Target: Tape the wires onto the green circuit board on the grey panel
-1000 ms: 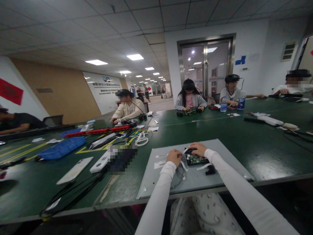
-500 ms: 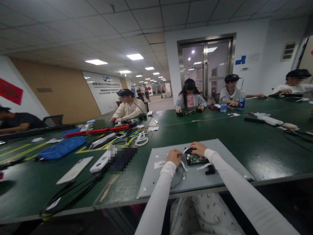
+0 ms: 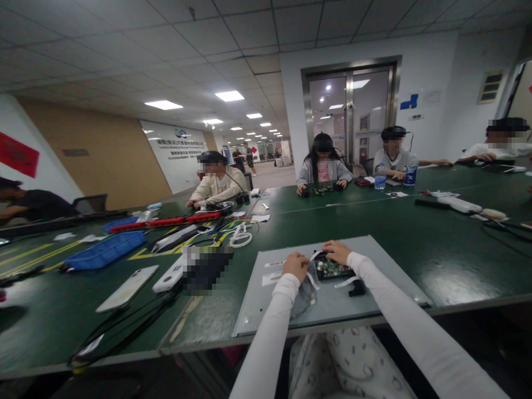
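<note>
A small green circuit board lies on a grey mat at the near edge of the green table. My left hand is curled at the board's left side, pinching a white strip next to a clear plastic bag. My right hand is curled over the board's far edge, its fingers on a black part there. A small black piece lies on the mat just right of the board. White labels are stuck on the mat to the left.
A blue tray, a white phone, white devices, cables and red strips crowd the table's left half. Several people sit round the far side with their own parts. Water bottles stand far right; a glass door is behind.
</note>
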Motion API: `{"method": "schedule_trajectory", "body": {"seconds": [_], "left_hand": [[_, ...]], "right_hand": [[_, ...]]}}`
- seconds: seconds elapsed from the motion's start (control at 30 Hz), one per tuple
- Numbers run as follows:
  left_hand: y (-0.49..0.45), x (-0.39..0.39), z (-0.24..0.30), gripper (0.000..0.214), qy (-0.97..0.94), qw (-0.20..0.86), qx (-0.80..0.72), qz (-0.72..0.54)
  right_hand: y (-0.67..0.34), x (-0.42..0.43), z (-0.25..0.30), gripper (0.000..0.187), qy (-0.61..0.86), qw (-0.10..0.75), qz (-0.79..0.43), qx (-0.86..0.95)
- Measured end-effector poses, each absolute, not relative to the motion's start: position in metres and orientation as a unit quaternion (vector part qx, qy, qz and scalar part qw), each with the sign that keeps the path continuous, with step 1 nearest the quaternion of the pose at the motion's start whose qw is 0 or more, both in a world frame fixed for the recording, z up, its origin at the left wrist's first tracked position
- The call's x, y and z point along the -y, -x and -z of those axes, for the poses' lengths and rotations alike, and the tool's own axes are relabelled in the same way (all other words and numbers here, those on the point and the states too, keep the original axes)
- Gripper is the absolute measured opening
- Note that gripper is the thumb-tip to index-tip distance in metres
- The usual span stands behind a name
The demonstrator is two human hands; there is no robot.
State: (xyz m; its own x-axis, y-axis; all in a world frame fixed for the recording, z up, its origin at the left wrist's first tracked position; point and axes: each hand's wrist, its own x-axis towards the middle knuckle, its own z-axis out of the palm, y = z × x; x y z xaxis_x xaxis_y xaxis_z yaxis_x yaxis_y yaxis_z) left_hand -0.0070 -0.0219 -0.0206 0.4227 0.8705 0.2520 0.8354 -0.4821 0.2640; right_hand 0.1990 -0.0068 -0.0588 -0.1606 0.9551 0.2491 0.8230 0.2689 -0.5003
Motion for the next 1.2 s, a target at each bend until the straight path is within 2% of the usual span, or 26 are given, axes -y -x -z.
{"method": "schedule_trajectory", "body": {"seconds": [1.2], "left_hand": [[0.0091, 0.0281, 0.0161, 0.03, -0.849, 0.024, -0.507, -0.15]], "right_hand": [[-0.2004, 0.0054, 0.0592, 0.033, 0.583, 0.258, -0.136, 0.759]]}}
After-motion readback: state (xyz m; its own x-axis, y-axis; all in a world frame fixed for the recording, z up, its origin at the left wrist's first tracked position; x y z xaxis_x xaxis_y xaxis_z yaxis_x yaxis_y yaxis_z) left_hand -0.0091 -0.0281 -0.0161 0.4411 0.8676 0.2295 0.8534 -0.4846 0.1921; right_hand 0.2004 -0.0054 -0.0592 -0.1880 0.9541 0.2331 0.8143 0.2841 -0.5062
